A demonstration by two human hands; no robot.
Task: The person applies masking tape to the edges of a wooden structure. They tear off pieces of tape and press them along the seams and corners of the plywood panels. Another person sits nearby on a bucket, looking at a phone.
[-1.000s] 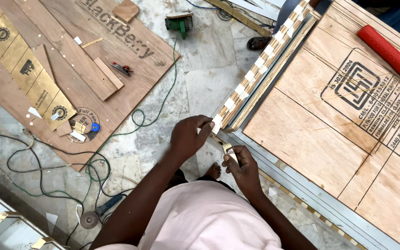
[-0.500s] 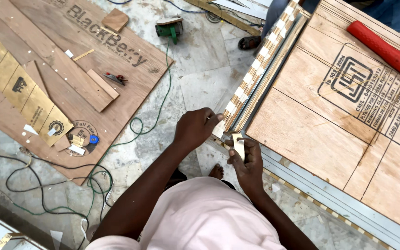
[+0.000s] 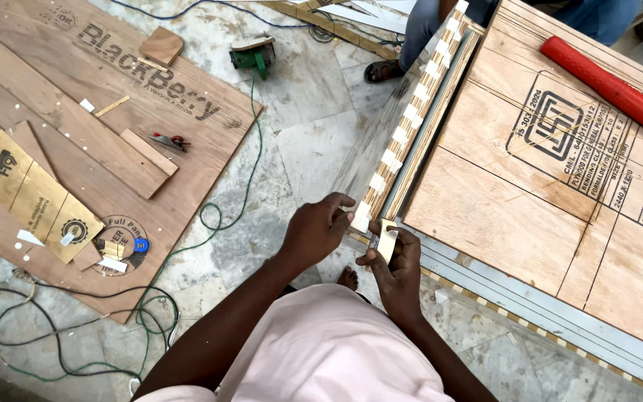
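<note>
A long plywood panel (image 3: 411, 123) stands on edge, its top edge dotted with pale tape pieces, running from the top centre down to my hands. My left hand (image 3: 315, 232) grips its near end. Just right of it, my right hand (image 3: 394, 260) pinches a small pale strip (image 3: 387, 240) upright beside that end. A bare foot (image 3: 347, 278) shows below my hands on the stone floor.
A large plywood sheet (image 3: 560, 186) lies right of the panel with a red tube (image 3: 610, 89) on it. Another plywood sheet (image 3: 76, 126) lies left, with offcuts and a small plane. A green power tool (image 3: 253, 53) and green cable (image 3: 217, 223) lie on the floor. Another person's sandalled foot (image 3: 382, 71) stands at top.
My right hand has risen from below the panel's end to beside it, turning the pale strip upright. My left hand stays on the panel's end. The view shifted slightly.
</note>
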